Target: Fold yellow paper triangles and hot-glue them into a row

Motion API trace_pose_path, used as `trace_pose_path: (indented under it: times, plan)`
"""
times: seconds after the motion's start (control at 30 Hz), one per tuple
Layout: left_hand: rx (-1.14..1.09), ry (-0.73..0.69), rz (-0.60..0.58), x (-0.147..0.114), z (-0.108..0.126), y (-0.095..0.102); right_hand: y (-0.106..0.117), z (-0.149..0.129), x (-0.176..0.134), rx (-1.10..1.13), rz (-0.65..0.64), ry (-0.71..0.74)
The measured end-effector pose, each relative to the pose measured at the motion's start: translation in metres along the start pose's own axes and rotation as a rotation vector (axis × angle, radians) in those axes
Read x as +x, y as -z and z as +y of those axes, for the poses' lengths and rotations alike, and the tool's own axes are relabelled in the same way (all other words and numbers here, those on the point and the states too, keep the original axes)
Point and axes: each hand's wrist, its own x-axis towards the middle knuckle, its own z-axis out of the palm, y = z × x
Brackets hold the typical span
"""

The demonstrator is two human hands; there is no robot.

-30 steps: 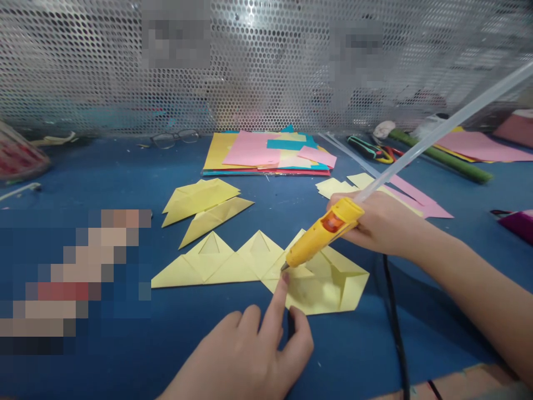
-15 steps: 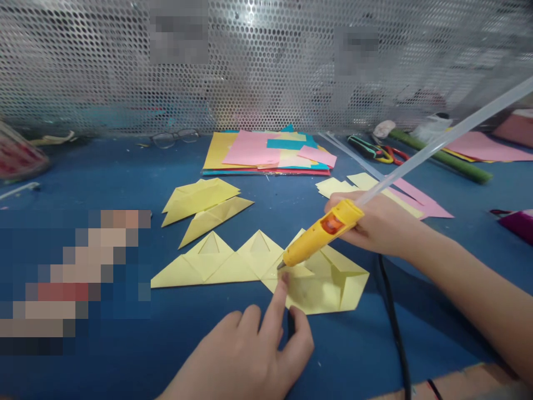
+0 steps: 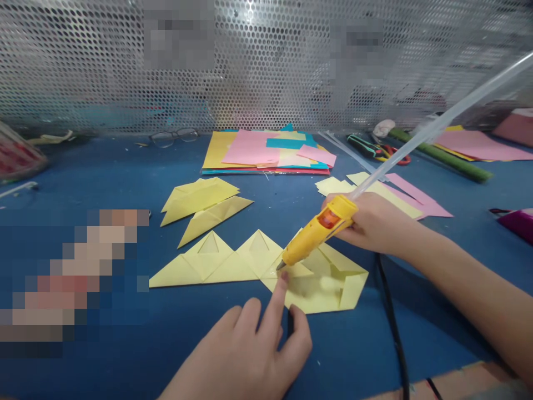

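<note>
My right hand [image 3: 370,219] is closed around a yellow hot glue gun [image 3: 314,233] with a long clear glue stick [image 3: 441,128] rising from its back. The nozzle points down at the overlap in a row of folded pale yellow paper pieces [image 3: 208,261]. My left hand [image 3: 250,339] lies in front, index fingertip pressing the paper just beside the nozzle, its fingers apart and holding nothing. Under the gun, the rightmost folded piece [image 3: 320,297] is partly opened out. Loose folded yellow pieces [image 3: 200,194] lie behind the row.
Coloured paper sheets [image 3: 245,147] are stacked at the back. Scissors [image 3: 397,155], a green stick [image 3: 441,154] and pink paper strips [image 3: 433,205] lie right. A black cord [image 3: 391,316] runs down beside my right forearm. Eyeglasses [image 3: 175,136] rest by the perforated metal panel [image 3: 266,66].
The back of the glue gun and its glue stick have shifted slightly left. The nozzle stays at the same overlap, and my left hand has barely moved.
</note>
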Motion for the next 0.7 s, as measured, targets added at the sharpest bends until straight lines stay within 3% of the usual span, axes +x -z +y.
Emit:
trace_pose_path:
  times: [0.7]
  plan:
    - [-0.016, -0.02, 0.099, 0.0, 0.002, -0.008, 0.006, 0.009, -0.003, -0.07, -0.039, 0.0]
